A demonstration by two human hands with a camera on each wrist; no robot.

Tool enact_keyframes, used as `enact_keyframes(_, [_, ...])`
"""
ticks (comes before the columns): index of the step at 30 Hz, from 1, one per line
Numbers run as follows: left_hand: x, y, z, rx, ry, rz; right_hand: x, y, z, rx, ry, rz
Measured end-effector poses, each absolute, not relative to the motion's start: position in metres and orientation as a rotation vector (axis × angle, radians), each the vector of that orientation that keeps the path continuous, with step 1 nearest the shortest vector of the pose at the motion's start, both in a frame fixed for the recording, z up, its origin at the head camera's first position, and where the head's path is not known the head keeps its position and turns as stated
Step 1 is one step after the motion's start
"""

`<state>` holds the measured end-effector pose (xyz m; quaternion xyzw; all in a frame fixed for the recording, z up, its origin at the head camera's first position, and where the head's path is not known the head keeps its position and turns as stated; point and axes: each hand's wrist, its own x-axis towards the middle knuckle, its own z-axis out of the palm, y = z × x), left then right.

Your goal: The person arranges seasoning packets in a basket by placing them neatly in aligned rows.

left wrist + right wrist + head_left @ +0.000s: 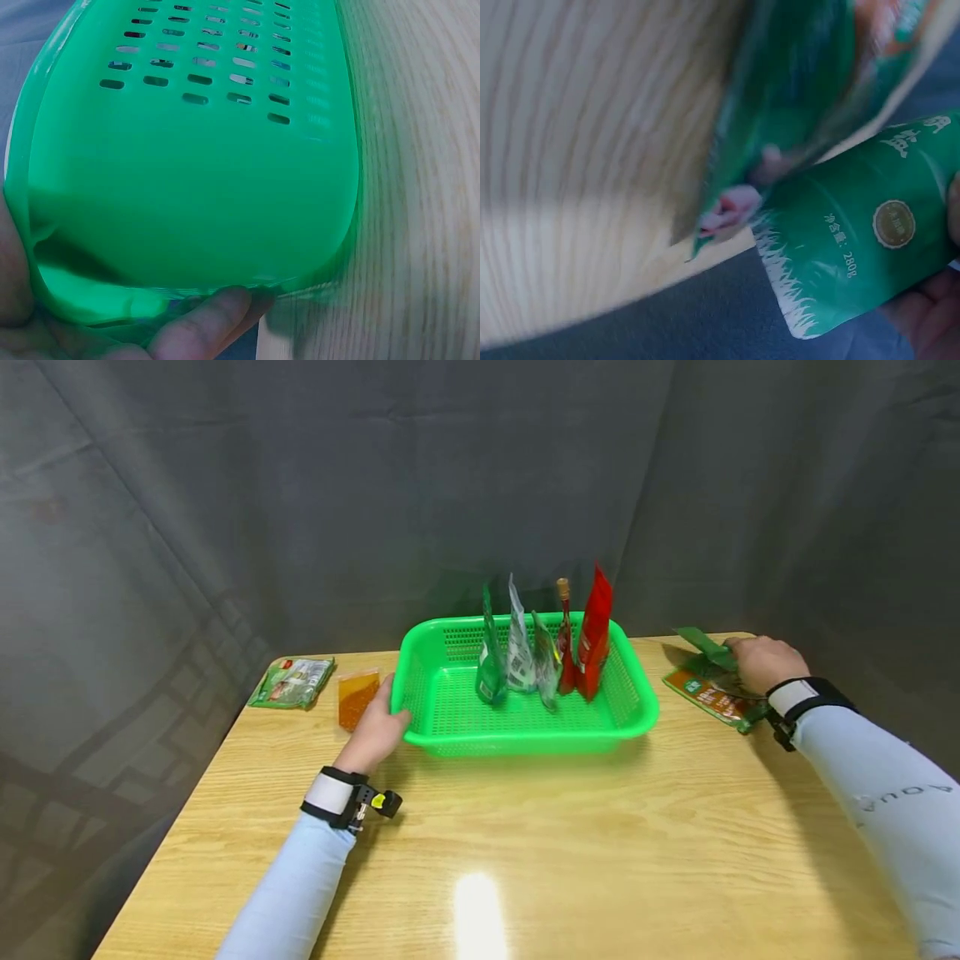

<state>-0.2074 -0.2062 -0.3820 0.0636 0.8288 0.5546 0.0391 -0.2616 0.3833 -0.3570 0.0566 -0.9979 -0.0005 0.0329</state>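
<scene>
My left hand (377, 727) grips the left end of a green plastic basket (517, 745), thumb over the rim and fingers beneath. Out at the right, my right hand (767, 662) pinches a green pouch (855, 225) marked 280g, lifted at a tilt. Close under that pouch, an orange-and-green packet (708, 695) lies on the table. Standing in the basket are a green packet (491, 672), a silvery white packet (519, 652), a clear-and-green packet (546, 664), a slim red bottle (566, 647) with a cork-coloured cap, and a red packet (594, 635).
On the wooden table (585, 843), a green food packet (294, 683) lies at the far left corner. An orange pouch (356, 700) lies between it and the basket, beside my left hand. A grey cloth (450, 485) hangs behind the table's back edge.
</scene>
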Motion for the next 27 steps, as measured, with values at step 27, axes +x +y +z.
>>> enact_keyframes(27, [-0.204,-0.207,-0.375,0.201,2.53,1.702,-0.174,0.325,-0.288,0.103,-2.708,0.877])
